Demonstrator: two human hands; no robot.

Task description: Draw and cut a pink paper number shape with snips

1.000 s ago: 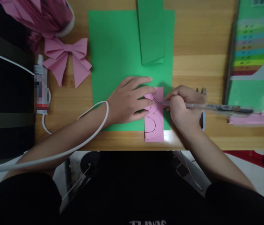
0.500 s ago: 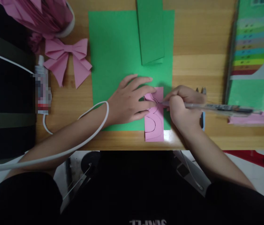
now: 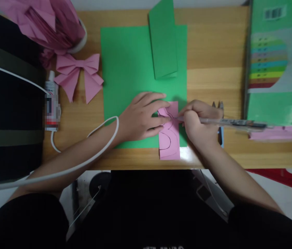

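Note:
A pink paper strip (image 3: 173,141) with curved dark outlines lies partly on a green sheet (image 3: 125,62) and overhangs its near edge. My left hand (image 3: 144,116) rests flat, its spread fingers pressing on the strip's left side. In my right hand (image 3: 200,121), closed fingers grip a clear-barrelled pen (image 3: 234,122). Its tip meets the strip's upper half, beside my left fingertips, where those fingers cover some of the drawn lines. Farther back on the green sheet sits a folded green paper (image 3: 163,45).
Left of the sheet are a pink paper bow (image 3: 79,74), a glue-like tube (image 3: 51,107) and a container of pink folded paper (image 3: 82,38). A white cable (image 3: 91,159) loops over my left forearm. At right lies a green paper pack (image 3: 272,103); scissors (image 3: 221,135) are partly hidden by my right hand.
The camera view has shifted slightly, showing more of the table's far edge. Both hands keep nearly the same places on the strip, with the pen tip still against it.

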